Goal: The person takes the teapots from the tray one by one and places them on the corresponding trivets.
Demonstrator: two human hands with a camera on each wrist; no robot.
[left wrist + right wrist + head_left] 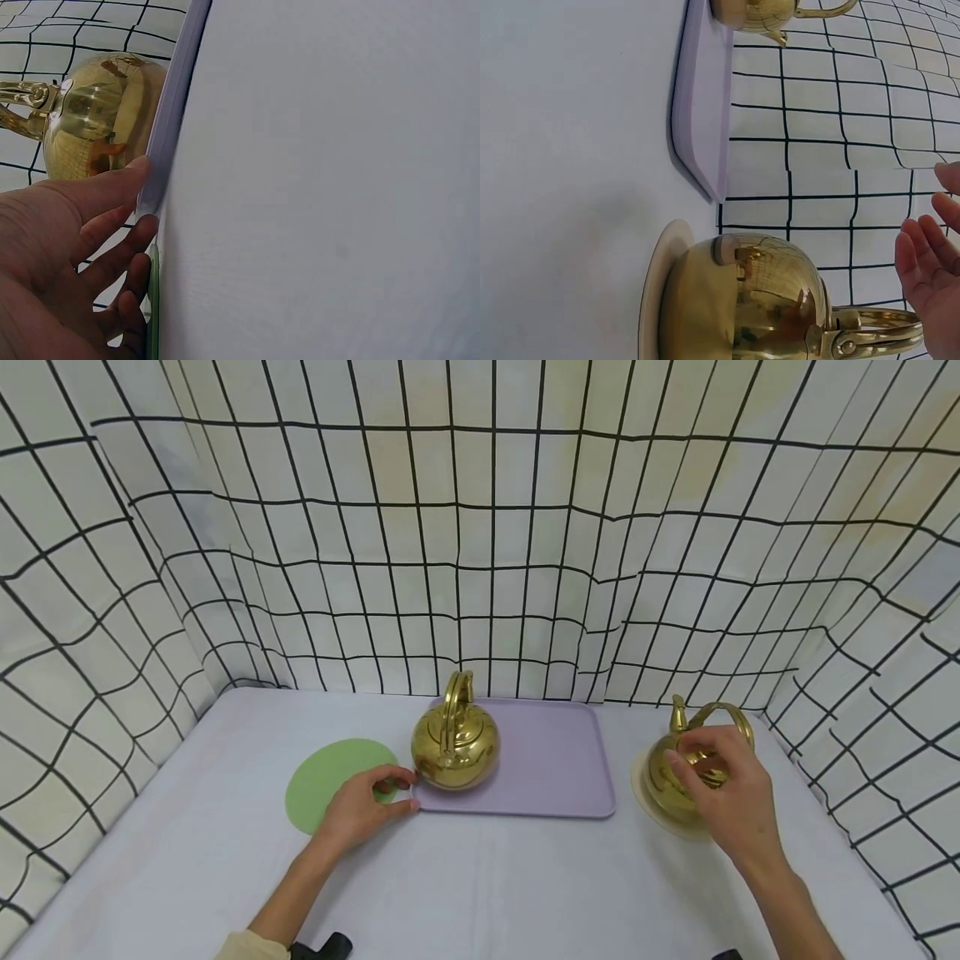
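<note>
A shiny gold teapot (455, 747) stands upright at the left end of a lilac tray (551, 760). My left hand (363, 806) holds the tray's near left corner, thumb at the front edge and fingers by the left side. In the left wrist view the thumb (124, 184) lies against the tray rim, beside the teapot. At the right, a second gold teapot (671, 785) sits on a cream round mat (645, 797). My right hand (738, 802) hovers before that teapot's handle, fingers loosely bent. The right wrist view shows these fingers apart from the handle (877, 326).
A green round mat (330, 772) lies left of the tray, partly behind my left hand. White cloth covers the table (487, 885). A white wall (510, 535) with a black grid rises along the back and both sides.
</note>
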